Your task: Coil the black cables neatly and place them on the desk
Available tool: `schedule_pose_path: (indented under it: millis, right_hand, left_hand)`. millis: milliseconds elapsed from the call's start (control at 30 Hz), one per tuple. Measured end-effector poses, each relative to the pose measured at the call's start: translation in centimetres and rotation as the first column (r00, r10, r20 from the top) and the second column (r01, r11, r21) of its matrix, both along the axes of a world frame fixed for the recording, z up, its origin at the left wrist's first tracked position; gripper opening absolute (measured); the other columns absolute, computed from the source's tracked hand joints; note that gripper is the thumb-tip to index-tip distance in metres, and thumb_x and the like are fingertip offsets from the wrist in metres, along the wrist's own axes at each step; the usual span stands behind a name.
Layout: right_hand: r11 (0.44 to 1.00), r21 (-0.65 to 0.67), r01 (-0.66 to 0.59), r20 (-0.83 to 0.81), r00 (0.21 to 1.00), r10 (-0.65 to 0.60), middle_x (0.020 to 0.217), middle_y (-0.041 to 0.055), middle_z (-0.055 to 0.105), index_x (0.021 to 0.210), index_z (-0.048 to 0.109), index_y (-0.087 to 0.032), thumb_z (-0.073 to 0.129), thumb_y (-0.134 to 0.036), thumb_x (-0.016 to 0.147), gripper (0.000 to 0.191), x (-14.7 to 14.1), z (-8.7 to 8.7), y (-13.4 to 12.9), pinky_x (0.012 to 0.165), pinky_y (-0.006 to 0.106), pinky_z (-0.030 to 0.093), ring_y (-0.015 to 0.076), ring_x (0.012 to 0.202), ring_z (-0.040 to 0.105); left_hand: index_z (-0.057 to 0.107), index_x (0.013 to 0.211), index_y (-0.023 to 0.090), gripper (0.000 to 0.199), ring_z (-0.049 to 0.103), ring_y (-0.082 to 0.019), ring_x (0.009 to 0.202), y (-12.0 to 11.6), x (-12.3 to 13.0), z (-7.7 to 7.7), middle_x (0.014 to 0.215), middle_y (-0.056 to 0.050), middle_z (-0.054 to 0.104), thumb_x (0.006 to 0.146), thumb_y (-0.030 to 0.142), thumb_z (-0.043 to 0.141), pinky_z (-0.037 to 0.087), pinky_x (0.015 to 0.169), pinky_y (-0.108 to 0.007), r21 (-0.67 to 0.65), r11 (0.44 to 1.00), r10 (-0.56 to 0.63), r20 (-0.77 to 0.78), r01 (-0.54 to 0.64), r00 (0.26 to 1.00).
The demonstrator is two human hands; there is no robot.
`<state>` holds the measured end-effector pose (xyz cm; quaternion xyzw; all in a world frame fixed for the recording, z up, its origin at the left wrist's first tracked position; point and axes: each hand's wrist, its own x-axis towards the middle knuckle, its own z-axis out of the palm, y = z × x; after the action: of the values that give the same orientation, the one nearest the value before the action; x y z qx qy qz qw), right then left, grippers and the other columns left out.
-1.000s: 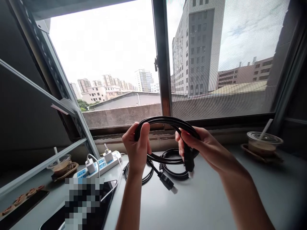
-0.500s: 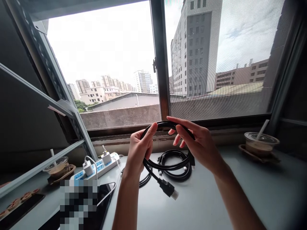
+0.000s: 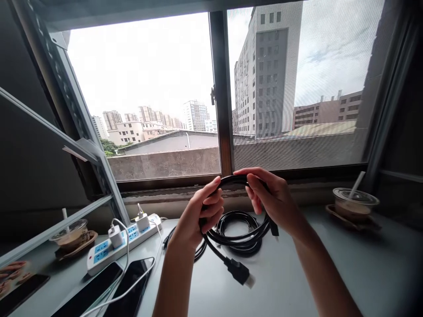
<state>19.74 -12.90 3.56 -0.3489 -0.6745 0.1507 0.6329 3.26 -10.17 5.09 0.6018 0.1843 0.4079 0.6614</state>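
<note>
Between my two hands a black HDMI cable point(image 3: 238, 239) is held up in a coil of several loops. My left hand point(image 3: 201, 215) grips the left side of the coil, with thumb on top and fingers curled round it. On the upper right, my right hand point(image 3: 271, 196) pinches the loops between thumb and fingers. One plug point(image 3: 239, 272) dangles below the coil, and the other end point(image 3: 273, 228) hangs under my right hand. Behind, a second coiled black cable point(image 3: 243, 215) lies on the table, partly hidden. More black cable point(image 3: 200, 252) shows beside my left wrist.
A white power strip point(image 3: 124, 240) with two chargers stands left. Two dark phones point(image 3: 130, 286) lie before it, crossed by white cords. Lidded cups stand at left point(image 3: 71, 231) and right point(image 3: 355, 203). A metal shelf frame point(image 3: 109, 176) rises at left; a window is behind.
My right fingers have closed in on the loops, and my left fingers curl further round the coil. The dangling plug has shifted slightly right and down. The view has tilted a little.
</note>
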Motion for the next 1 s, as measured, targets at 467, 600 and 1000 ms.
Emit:
schedule_pose_path:
  millis: [467, 600, 1000]
  right_hand:
    - [0.837, 0.258, 0.483, 0.299, 0.784, -0.544, 0.107, 0.0038, 0.062, 0.122, 0.057, -0.028, 0.046, -0.02, 0.089, 0.036, 0.0, -0.8, 1.3, 0.063, 0.026, 0.048, 0.0172, 0.085, 0.061]
    - [0.849, 0.251, 0.464, 0.315, 0.791, -0.525, 0.101, 0.0038, 0.065, 0.124, 0.056, -0.025, 0.042, -0.027, 0.093, 0.034, 0.1, -1.3, 2.3, 0.058, 0.023, 0.045, 0.0143, 0.076, 0.062]
    - [0.772, 0.21, 0.601, 0.083, 0.775, -0.626, 0.093, 0.0045, 0.071, 0.113, 0.065, -0.022, 0.054, -0.024, 0.086, 0.029, 2.0, -2.3, 4.1, 0.073, 0.026, 0.049, 0.0172, 0.079, 0.065]
  left_hand:
    - [0.033, 0.053, 0.018, 0.039, 0.012, -0.001, 0.028, 0.1, -0.1, 0.4, 0.037, 0.011, 0.015, 0.085, 0.031, 0.05, 0.01, 0.03, -0.016, -0.239, 0.963, -0.054, 0.283, 0.125, 0.957]
    - [0.033, 0.054, 0.018, 0.037, 0.011, -0.002, 0.027, 0.9, -0.2, 0.2, 0.038, 0.011, 0.014, 0.088, 0.029, 0.043, 0.013, 0.03, -0.016, -0.243, 0.945, -0.142, 0.299, 0.219, 0.944]
    - [0.052, 0.079, 0.016, 0.032, 0.06, -0.013, 0.062, 2.9, 0.6, -1.8, 0.06, 0.002, 0.055, 0.079, 0.047, 0.056, 0.046, 0.056, -0.019, 0.315, 0.927, 0.314, -0.349, -0.204, 0.883]
